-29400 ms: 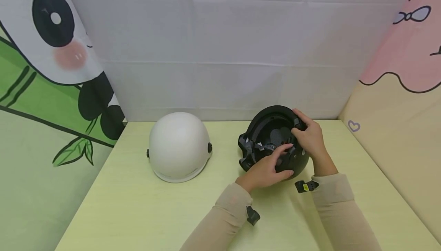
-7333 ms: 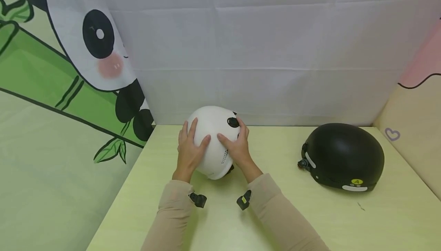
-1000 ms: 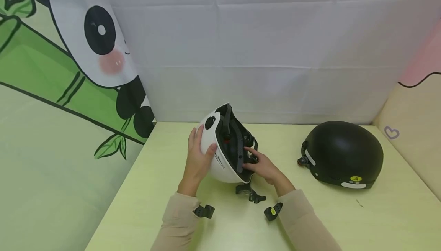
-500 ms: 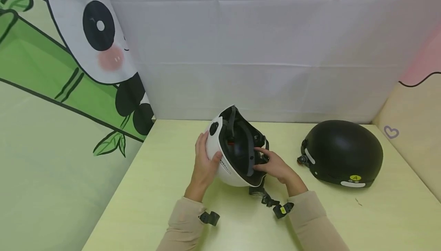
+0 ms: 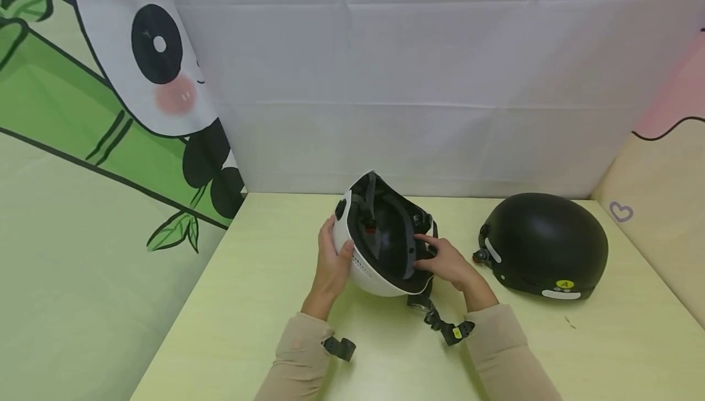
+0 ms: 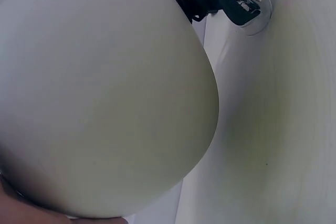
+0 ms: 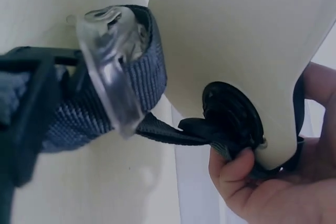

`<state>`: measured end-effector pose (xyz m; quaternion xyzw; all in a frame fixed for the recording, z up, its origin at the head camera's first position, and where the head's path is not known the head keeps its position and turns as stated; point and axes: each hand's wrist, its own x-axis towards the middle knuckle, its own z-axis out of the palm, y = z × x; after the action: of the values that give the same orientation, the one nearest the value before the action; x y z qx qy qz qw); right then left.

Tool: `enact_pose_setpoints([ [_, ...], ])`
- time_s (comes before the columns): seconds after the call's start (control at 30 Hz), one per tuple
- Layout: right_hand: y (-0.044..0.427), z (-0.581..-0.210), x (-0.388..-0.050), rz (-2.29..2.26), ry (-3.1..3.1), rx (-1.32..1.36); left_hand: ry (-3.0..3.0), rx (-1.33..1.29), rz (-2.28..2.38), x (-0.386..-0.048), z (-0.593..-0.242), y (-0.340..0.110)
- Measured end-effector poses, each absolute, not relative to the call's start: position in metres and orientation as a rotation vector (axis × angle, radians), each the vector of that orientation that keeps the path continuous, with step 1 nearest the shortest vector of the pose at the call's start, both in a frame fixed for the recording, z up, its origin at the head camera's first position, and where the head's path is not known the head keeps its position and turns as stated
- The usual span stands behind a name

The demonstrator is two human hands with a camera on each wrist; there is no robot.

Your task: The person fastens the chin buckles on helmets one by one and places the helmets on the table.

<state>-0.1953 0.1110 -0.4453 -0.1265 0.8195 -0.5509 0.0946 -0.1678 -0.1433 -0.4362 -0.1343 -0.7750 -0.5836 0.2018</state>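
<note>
A white helmet [image 5: 380, 277] is tilted on its side, its black inside turned up and to the right. My left hand [image 5: 332, 266] grips the shell's left side; in the left wrist view the white shell [image 6: 115, 103] fills most of the picture. My right hand [image 5: 448, 263] holds the right rim, thumb and fingers at the inner padding. In the right wrist view the right hand [image 7: 283, 192] pinches the strap and edge beside a black round fitting [image 7: 231, 114]. A dark strap with a clear piece [image 7: 113, 72] hangs below the rim.
A black helmet [image 5: 545, 242] with a yellow "A" sticker rests dome up on the right of the pale table [image 5: 231, 340]. Behind stands a white cloth wall [image 5: 418, 82], with printed cartoon panels on both sides.
The white helmet has shifted right over the last second, its inside turned more upward, and both hands have moved with it. Longer ago the black helmet was held inside up; now it rests dome up.
</note>
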Motion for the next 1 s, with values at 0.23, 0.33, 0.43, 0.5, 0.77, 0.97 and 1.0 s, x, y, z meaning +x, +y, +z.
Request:
enact_pose_setpoints([
  [0.23,0.116,-0.435,-0.189,-1.481,2.566,-0.312,-2.159,-0.360,-1.776,-0.170,-0.444,-0.143],
  [0.33,0.120,-0.430,-0.187,-1.365,2.635,-0.277,-2.159,-0.349,-1.852,-0.171,-0.450,-0.141],
  [0.43,0.124,-0.423,-0.184,-1.264,2.687,-0.270,-2.150,-0.347,-1.920,-0.171,-0.458,-0.140],
  [0.5,0.127,-0.419,-0.183,-1.212,2.711,-0.264,-2.134,-0.366,-1.968,-0.170,-0.464,-0.138],
  [0.77,0.135,-0.412,-0.180,-1.134,2.747,-0.282,-2.066,-0.418,-2.060,-0.164,-0.477,-0.129],
  [0.97,0.140,-0.411,-0.181,-1.120,2.771,-0.298,-1.994,-0.421,-2.166,-0.162,-0.482,-0.123],
  [1.0,0.141,-0.411,-0.181,-1.123,2.771,-0.298,-1.983,-0.422,-2.175,-0.161,-0.483,-0.122],
])
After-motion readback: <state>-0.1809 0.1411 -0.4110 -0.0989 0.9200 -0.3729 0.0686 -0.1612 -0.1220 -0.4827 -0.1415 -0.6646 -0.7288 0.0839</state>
